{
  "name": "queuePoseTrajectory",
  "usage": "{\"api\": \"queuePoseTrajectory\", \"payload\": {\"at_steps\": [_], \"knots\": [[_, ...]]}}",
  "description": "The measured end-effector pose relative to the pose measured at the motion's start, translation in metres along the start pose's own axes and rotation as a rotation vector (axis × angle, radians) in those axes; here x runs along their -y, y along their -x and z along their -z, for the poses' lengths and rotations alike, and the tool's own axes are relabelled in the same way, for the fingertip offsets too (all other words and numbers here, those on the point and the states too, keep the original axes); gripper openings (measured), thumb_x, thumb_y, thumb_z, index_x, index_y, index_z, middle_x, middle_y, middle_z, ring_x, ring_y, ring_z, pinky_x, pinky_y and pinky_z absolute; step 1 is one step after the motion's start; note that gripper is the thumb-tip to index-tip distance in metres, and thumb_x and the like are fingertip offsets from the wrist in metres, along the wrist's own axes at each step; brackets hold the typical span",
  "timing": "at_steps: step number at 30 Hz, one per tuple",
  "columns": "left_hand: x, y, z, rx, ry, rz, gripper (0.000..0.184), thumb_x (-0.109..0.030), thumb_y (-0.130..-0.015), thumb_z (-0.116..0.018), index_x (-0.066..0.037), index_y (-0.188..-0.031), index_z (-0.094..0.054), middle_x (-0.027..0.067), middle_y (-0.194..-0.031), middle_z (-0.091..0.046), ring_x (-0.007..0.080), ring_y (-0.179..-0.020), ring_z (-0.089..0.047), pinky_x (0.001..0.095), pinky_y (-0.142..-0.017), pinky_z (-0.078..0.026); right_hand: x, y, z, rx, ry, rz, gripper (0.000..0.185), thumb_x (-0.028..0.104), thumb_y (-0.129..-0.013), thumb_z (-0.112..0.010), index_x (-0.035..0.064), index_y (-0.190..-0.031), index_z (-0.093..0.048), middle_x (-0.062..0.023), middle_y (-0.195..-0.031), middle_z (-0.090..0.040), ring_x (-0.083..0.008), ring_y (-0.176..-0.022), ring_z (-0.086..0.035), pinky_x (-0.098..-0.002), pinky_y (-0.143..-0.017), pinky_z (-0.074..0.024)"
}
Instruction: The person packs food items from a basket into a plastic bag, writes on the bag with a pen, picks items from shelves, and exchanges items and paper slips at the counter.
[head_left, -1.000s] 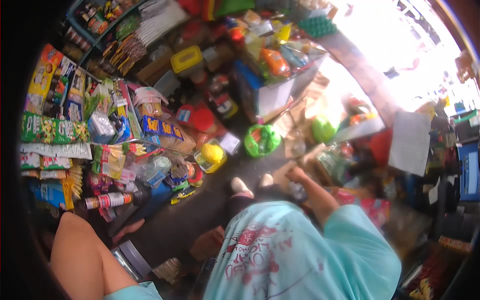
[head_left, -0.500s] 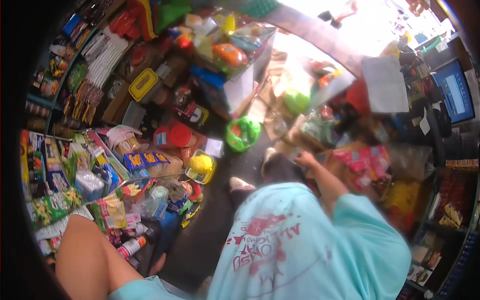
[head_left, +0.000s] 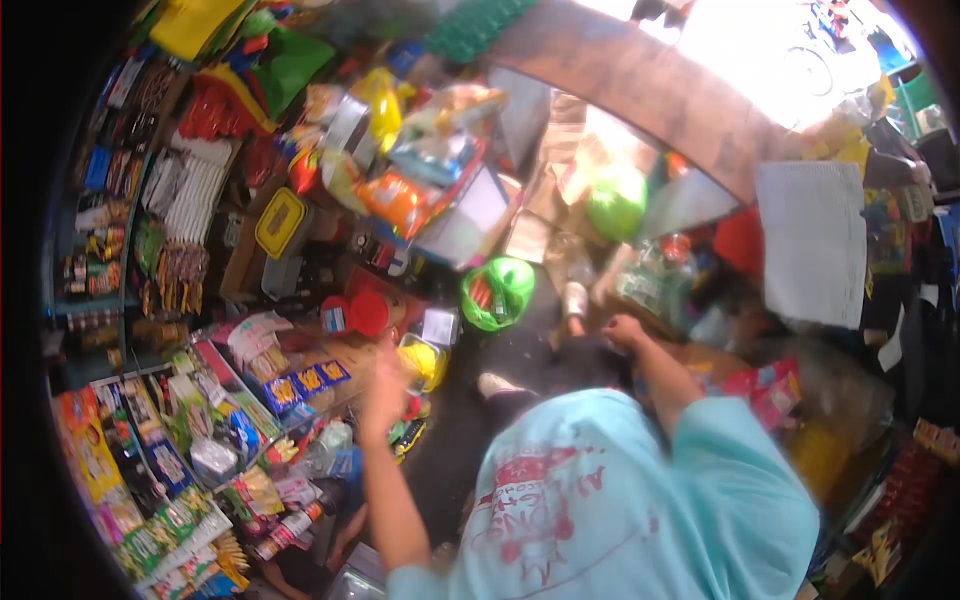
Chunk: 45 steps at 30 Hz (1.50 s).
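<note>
Aqua fabric, printed with dark red lettering, fills the lower foreground as I watch from a distance: the wearer's shirt (head_left: pixel 590 500) above a dark floor (head_left: pixel 440 490). The left hand (head_left: pixel 385 388) is raised over the near edge of the crowded goods, fingers upward and blurred — I cannot tell whether its grip is open or closed. Just beside it in my view lies a yellow bundle (head_left: pixel 422 362), with a red-lidded tub (head_left: pixel 368 313) beyond. The right hand (head_left: pixel 625 332) has its fingers curled in near the wearer's dark trousers (head_left: pixel 590 362); I cannot make out whether it grips anything.

Between the hands and farther forward, a green plastic bag (head_left: pixel 498 293) sits open on the floor, orange-red contents showing. To its right, a pale shoe (head_left: pixel 575 299) points ahead — clear bottles (head_left: pixel 645 283) stand near the right hand. Packets and snack bags (head_left: pixel 165 540) crowd the lower left, and a white sheet (head_left: pixel 812 243) hangs at right.
</note>
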<state>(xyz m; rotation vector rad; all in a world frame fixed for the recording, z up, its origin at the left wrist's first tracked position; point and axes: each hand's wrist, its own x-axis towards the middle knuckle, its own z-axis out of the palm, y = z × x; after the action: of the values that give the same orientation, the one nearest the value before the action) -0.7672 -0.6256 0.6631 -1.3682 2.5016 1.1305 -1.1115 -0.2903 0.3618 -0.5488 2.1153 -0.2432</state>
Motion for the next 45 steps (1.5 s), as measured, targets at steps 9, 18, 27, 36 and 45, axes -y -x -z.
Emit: {"api": "queuePoseTrajectory", "payload": {"at_steps": [9, 18, 27, 36, 45], "knots": [[0.096, 0.079, -0.227, 0.347, 0.458, 0.827, 0.034, -0.033, -0.089, -0.066, -0.013, -0.116, -0.062, 0.0011, -0.095, -0.067, 0.0106, -0.079, -0.065, 0.0242, -0.059, -0.047, 0.004, -0.144, 0.18, -0.595, -0.266, 0.203, 0.023, 0.021, -0.08, -0.065, 0.004, -0.096, -0.066, -0.0168, -0.093, -0.07, -0.0312, -0.086, -0.069, -0.04, -0.079, -0.0533], [0.031, 0.017, -0.185, -0.072, 0.735, 0.718, 0.032, -0.031, -0.094, -0.06, -0.012, -0.119, -0.059, 0.0016, -0.103, -0.066, 0.0108, -0.088, -0.063, 0.0272, -0.072, -0.048, 0.138, -0.1, 0.277, -0.725, -0.923, 0.474, 0.068, 0.052, -0.09, -0.062, 0.004, -0.133, -0.041, -0.0134, -0.096, -0.063, -0.0242, -0.084, -0.062, -0.0359, -0.074, -0.0498], [0.038, 0.053, -0.28, -0.125, 0.881, 0.86, 0.022, -0.022, -0.092, -0.062, -0.008, -0.109, -0.064, 0.0013, -0.088, -0.065, 0.0105, -0.073, -0.062, 0.025, -0.056, -0.047, 0.155, -0.093, 0.306, -0.384, -1.484, 0.144, 0.075, 0.068, -0.092, -0.036, 0.0052, -0.132, -0.045, -0.011, -0.095, -0.063, -0.0219, -0.082, -0.059, -0.0364, -0.076, -0.0469], [0.066, 0.028, -0.401, 0.109, 0.72, 0.78, 0.03, -0.029, -0.089, -0.063, -0.002, -0.101, -0.068, 0.0051, -0.081, -0.068, 0.013, -0.069, -0.061, 0.0303, -0.059, -0.049, 0.144, -0.115, 0.307, -0.386, -1.152, 0.285, 0.079, 0.069, -0.093, -0.02, 0.0039, -0.106, -0.064, -0.0025, -0.072, -0.063, -0.0151, -0.063, -0.057, -0.0276, -0.06, -0.044], [0.045, -0.179, -0.341, 0.041, 0.889, 0.661, 0.022, -0.029, -0.09, -0.061, -0.011, -0.102, -0.062, 0.0006, -0.083, -0.064, 0.0114, -0.068, -0.062, 0.0283, -0.051, -0.046, 0.126, -0.134, 0.306, -0.472, -1.055, 0.444, 0.075, 0.066, -0.094, -0.024, 0.0039, -0.099, -0.065, -0.0012, -0.068, -0.06, -0.0144, -0.062, -0.056, -0.0282, -0.06, -0.0419]]}}
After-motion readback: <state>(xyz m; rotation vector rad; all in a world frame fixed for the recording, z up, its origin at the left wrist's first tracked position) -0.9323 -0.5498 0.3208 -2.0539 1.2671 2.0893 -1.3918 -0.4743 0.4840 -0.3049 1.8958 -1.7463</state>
